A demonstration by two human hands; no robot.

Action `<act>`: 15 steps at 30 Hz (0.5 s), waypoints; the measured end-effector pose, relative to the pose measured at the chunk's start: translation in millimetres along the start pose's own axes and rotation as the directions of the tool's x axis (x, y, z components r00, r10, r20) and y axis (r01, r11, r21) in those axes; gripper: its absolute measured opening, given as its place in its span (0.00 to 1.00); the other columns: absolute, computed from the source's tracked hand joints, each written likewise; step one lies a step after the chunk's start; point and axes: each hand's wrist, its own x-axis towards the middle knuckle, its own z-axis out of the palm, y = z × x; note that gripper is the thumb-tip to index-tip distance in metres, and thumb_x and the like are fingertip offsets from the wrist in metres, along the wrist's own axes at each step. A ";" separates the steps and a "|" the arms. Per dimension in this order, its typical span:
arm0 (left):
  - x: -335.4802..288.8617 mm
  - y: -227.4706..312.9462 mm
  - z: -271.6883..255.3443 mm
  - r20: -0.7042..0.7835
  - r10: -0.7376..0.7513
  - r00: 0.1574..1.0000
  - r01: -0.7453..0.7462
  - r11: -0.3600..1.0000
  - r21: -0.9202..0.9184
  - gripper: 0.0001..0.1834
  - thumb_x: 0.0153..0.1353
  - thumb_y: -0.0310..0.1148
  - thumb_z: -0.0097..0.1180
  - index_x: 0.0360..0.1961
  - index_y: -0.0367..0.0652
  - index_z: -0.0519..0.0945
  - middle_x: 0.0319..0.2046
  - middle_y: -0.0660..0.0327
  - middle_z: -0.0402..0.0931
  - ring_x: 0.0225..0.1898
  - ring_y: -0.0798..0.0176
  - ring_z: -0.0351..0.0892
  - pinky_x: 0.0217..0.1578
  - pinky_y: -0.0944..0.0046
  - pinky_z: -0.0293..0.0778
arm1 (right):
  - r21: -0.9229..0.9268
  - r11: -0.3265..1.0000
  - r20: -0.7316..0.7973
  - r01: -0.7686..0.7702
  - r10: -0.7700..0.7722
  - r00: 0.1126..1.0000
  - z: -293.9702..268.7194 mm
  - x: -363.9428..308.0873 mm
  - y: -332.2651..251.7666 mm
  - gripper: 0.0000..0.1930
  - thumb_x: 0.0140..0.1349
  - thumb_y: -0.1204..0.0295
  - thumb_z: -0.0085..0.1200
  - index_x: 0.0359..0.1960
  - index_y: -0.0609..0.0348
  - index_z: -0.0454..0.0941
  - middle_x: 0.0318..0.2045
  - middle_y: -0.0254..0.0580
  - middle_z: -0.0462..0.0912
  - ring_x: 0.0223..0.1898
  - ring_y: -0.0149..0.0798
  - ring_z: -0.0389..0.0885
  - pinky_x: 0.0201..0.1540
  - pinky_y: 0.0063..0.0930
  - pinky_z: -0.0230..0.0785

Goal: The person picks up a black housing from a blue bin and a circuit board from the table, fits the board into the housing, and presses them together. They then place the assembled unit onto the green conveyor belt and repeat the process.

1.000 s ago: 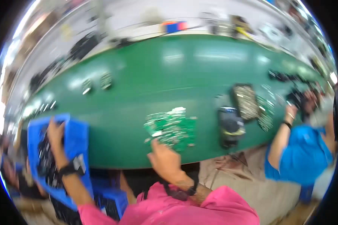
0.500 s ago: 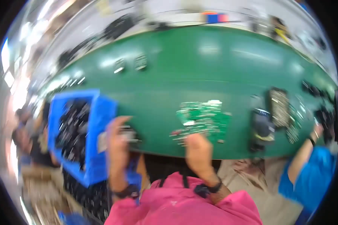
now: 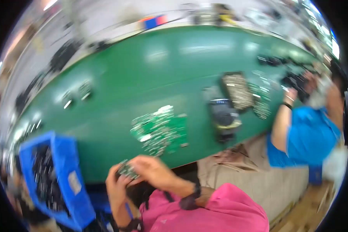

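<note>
Low in the frame, just left of centre, both hands meet on a small green circuit board (image 3: 126, 169): the right hand (image 3: 152, 173) curls over it from the right with fingers closed on its edge, and the left hand (image 3: 115, 186) pinches it from below, so the piece is gripped between the two, held in the air just off the near edge of the green table (image 3: 143, 81). The picture is blurred, so how firmly each finger bears on it cannot be told. Judging by this, the step in hand is working on or checking that one small board up close; the next move would call for a steady two-handed hold and a clear spot to put it down. Just above the hands, on the table, lies a loose pile of larger green circuit boards (image 3: 160, 129). At the lower left stands a blue plastic bin (image 3: 71, 181), open-topped and filled with dark small parts (image 3: 46, 178) too blurred to identify. Right of centre sits a dark device (image 3: 224, 116) beside a dark tray of boards (image 3: 237, 91). At the far right a co-worker in a blue shirt (image 3: 307, 135) works at the same table.
</note>
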 end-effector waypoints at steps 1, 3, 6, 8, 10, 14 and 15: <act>-3.0 -1.2 -1.6 -0.018 -0.002 1.000 0.001 0.997 -0.072 0.17 0.63 0.27 0.50 0.53 0.36 0.72 0.41 0.61 0.75 0.41 0.69 0.76 0.39 0.71 0.74 | 0.001 1.000 0.019 0.010 -0.010 1.000 4.5 2.9 3.0 0.13 0.75 0.65 0.44 0.46 0.64 0.72 0.38 0.41 0.81 0.36 0.31 0.84 0.36 0.25 0.81; 0.7 -19.6 -2.7 0.001 -0.003 1.000 0.003 0.988 -0.153 0.15 0.65 0.30 0.49 0.51 0.36 0.72 0.37 0.62 0.74 0.37 0.72 0.74 0.33 0.71 0.72 | 0.005 1.000 0.085 0.027 -0.027 0.996 -3.1 0.6 -0.9 0.13 0.75 0.63 0.44 0.41 0.61 0.73 0.34 0.37 0.81 0.31 0.26 0.83 0.32 0.18 0.78; 14.3 -40.6 0.3 0.117 0.039 0.992 -0.018 0.984 -0.175 0.15 0.68 0.33 0.49 0.52 0.38 0.69 0.35 0.65 0.71 0.33 0.74 0.70 0.28 0.73 0.67 | -0.019 0.997 0.062 0.080 -0.078 0.995 -18.2 -4.7 -7.1 0.13 0.75 0.62 0.43 0.40 0.58 0.72 0.32 0.34 0.80 0.24 0.24 0.81 0.27 0.16 0.75; 18.7 -45.3 2.3 0.103 0.012 0.995 0.010 0.978 -0.209 0.16 0.69 0.34 0.49 0.53 0.38 0.68 0.37 0.65 0.70 0.32 0.74 0.69 0.29 0.76 0.66 | 0.046 0.999 0.047 0.003 -0.006 0.999 -18.7 -7.0 -11.4 0.12 0.75 0.62 0.43 0.41 0.57 0.72 0.32 0.33 0.79 0.25 0.23 0.81 0.26 0.15 0.73; 17.9 -42.3 9.7 0.105 0.018 0.994 0.005 0.977 -0.213 0.16 0.70 0.35 0.47 0.55 0.41 0.66 0.35 0.63 0.72 0.29 0.71 0.72 0.26 0.73 0.70 | 0.066 0.998 0.086 0.008 -0.014 0.996 -20.6 -3.9 -5.0 0.12 0.75 0.61 0.43 0.41 0.57 0.71 0.32 0.33 0.79 0.27 0.23 0.81 0.27 0.13 0.74; 23.0 -32.4 21.2 0.125 0.013 0.992 0.011 0.983 -0.186 0.18 0.74 0.39 0.42 0.60 0.47 0.63 0.32 0.61 0.75 0.22 0.67 0.77 0.19 0.70 0.75 | 0.080 0.996 0.126 0.029 -0.039 0.991 -31.3 -3.6 -4.5 0.14 0.74 0.58 0.44 0.41 0.57 0.72 0.32 0.32 0.79 0.28 0.23 0.82 0.29 0.14 0.75; 22.2 -29.3 23.9 0.117 -0.073 0.990 0.090 0.985 -0.145 0.18 0.74 0.40 0.42 0.60 0.47 0.63 0.33 0.61 0.75 0.23 0.68 0.77 0.19 0.71 0.74 | 0.069 0.997 0.118 0.028 -0.036 0.992 -34.2 -3.4 -5.9 0.15 0.74 0.58 0.45 0.42 0.57 0.72 0.32 0.32 0.79 0.29 0.24 0.82 0.29 0.14 0.75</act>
